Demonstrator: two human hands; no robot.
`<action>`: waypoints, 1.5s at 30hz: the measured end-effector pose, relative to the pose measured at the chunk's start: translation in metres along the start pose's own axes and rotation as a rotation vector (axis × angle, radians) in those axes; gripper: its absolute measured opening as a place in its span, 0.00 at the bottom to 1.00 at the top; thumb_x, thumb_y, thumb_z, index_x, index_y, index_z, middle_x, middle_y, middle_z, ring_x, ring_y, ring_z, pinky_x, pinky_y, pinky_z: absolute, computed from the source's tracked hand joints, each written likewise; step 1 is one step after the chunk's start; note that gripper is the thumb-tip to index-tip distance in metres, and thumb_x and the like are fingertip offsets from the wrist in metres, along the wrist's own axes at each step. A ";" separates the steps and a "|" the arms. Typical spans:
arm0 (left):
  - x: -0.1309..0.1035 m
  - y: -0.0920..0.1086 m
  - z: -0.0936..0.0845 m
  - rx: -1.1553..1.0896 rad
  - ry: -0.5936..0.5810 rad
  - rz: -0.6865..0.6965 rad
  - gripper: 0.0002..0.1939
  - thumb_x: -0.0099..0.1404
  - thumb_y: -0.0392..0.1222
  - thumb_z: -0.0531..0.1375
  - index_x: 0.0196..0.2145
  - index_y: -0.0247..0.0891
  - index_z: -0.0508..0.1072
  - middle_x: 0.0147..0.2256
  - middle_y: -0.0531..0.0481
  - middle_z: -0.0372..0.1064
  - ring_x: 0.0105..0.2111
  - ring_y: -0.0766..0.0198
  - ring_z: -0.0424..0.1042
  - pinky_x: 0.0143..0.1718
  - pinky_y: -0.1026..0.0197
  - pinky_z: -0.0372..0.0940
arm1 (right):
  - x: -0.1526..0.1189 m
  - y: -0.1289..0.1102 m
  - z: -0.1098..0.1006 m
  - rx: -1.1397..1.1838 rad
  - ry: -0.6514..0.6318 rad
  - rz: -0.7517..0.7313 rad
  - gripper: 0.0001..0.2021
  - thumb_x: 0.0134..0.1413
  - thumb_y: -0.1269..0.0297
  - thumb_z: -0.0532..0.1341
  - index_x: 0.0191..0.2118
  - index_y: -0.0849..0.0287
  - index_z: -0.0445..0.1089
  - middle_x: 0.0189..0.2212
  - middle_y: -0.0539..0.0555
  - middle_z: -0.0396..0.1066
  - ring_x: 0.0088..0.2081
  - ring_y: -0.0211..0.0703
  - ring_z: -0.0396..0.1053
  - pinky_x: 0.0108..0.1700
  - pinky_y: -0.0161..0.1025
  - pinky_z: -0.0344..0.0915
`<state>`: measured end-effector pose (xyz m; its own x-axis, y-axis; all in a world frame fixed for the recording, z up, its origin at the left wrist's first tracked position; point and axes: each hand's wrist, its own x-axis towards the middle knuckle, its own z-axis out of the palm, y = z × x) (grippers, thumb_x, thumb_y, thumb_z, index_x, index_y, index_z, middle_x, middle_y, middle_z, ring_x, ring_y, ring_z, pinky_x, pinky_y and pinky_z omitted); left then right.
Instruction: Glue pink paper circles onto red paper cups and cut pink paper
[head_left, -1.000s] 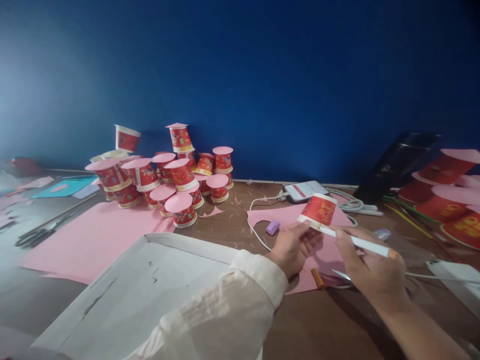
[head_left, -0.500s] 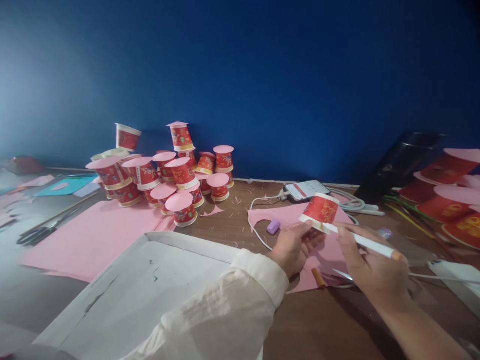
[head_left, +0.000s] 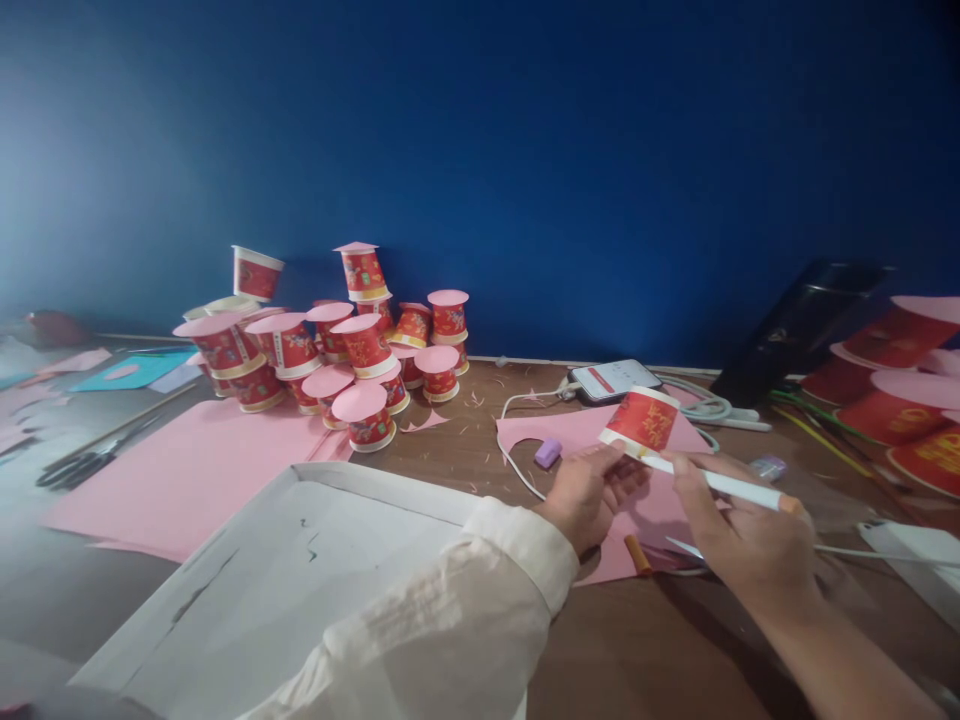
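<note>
Left hand (head_left: pixel 589 495) first: its grip is closed, thumb and fingers together, on the near rim of a red paper cup (head_left: pixel 643 420), tilted above a pink sheet (head_left: pixel 664 515) on the right half of the surface (head_left: pixel 480 400). The right hand (head_left: pixel 757 545) has its grip clamped around a white marker (head_left: pixel 739 487), slanting with its tip at the cup's near rim; whether it touches, I cannot tell.

From the left, dark-handled scissors (head_left: pixel 82 467) lie beside a stack of pink paper (head_left: pixel 172 475), with a turquoise sheet (head_left: pixel 139 370) farther off. Near, a shallow white tray (head_left: pixel 330 570) with dark marks inside sits partly under the white sleeve (head_left: pixel 442 620) of the left arm. Beyond the tray stands a cluster of red cups (head_left: pixel 364 345), many stacked and topped with pink discs. Pink scraps (head_left: pixel 427 421) lie just right of the cluster.

Next comes a purple block (head_left: pixel 548 453), near the left hand. A phone (head_left: pixel 615 379) lies beyond the held cup, its screen lit. An orange-brown cylinder (head_left: pixel 637 555) rests on the pink sheet's near edge, and a pointed blade (head_left: pixel 684 548) shows beside the right hand. Far right, a dark bottle (head_left: pixel 802 325) leans, with more red cups (head_left: pixel 892 410) to its right.
</note>
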<state>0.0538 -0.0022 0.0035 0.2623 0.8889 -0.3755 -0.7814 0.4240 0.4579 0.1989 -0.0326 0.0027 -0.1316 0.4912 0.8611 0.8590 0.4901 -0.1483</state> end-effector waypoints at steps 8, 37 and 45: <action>-0.002 0.002 0.002 -0.023 0.008 -0.018 0.08 0.68 0.30 0.65 0.30 0.31 0.80 0.30 0.44 0.75 0.30 0.63 0.74 0.51 0.58 0.73 | -0.002 0.002 0.002 -0.009 0.023 0.010 0.12 0.74 0.60 0.62 0.41 0.56 0.81 0.34 0.55 0.85 0.34 0.47 0.83 0.39 0.39 0.76; 0.001 -0.001 -0.003 0.029 -0.058 0.023 0.05 0.60 0.34 0.73 0.32 0.31 0.81 0.32 0.45 0.77 0.32 0.61 0.75 0.51 0.55 0.73 | -0.003 0.004 0.004 -0.021 0.042 -0.007 0.10 0.74 0.63 0.62 0.43 0.58 0.81 0.36 0.56 0.85 0.36 0.46 0.83 0.42 0.38 0.75; 0.005 -0.004 -0.005 0.057 -0.070 0.043 0.06 0.61 0.36 0.73 0.32 0.32 0.81 0.32 0.44 0.78 0.34 0.61 0.76 0.54 0.53 0.73 | -0.005 0.008 0.005 0.010 0.049 -0.008 0.08 0.72 0.65 0.63 0.45 0.58 0.81 0.37 0.57 0.85 0.38 0.49 0.84 0.45 0.41 0.77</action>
<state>0.0551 -0.0004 -0.0045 0.2700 0.9155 -0.2984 -0.7600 0.3928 0.5177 0.2039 -0.0277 -0.0056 -0.1133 0.4515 0.8851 0.8530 0.5010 -0.1464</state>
